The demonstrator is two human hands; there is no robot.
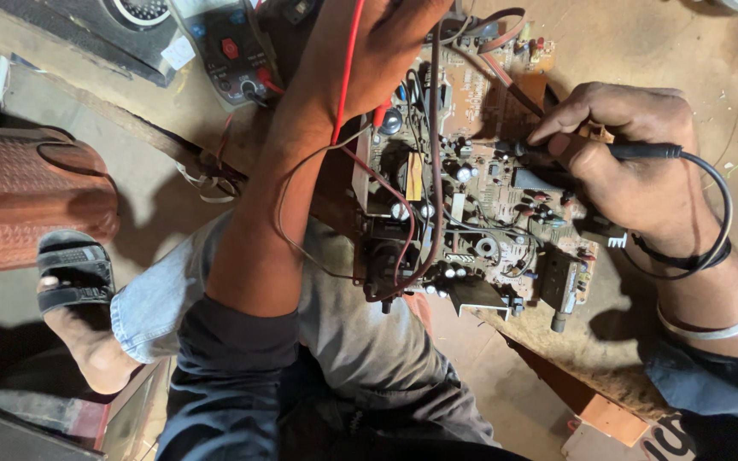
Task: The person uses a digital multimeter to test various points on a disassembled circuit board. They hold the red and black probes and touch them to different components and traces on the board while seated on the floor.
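Gripping black probe [642,151]: right hand [634,171] | left hand [386,43] closed on red probe [381,113] | circuit board [480,205]

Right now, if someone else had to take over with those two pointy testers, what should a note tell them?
Left hand: holds the red probe down on the circuit board, near its upper edge.
Right hand: pinches the black probe, tip on the board's middle right.
Multimeter: on the bench beyond the left forearm; display unreadable.
Done: both probes placed on the board.
Left: cannot tell what has been checked.
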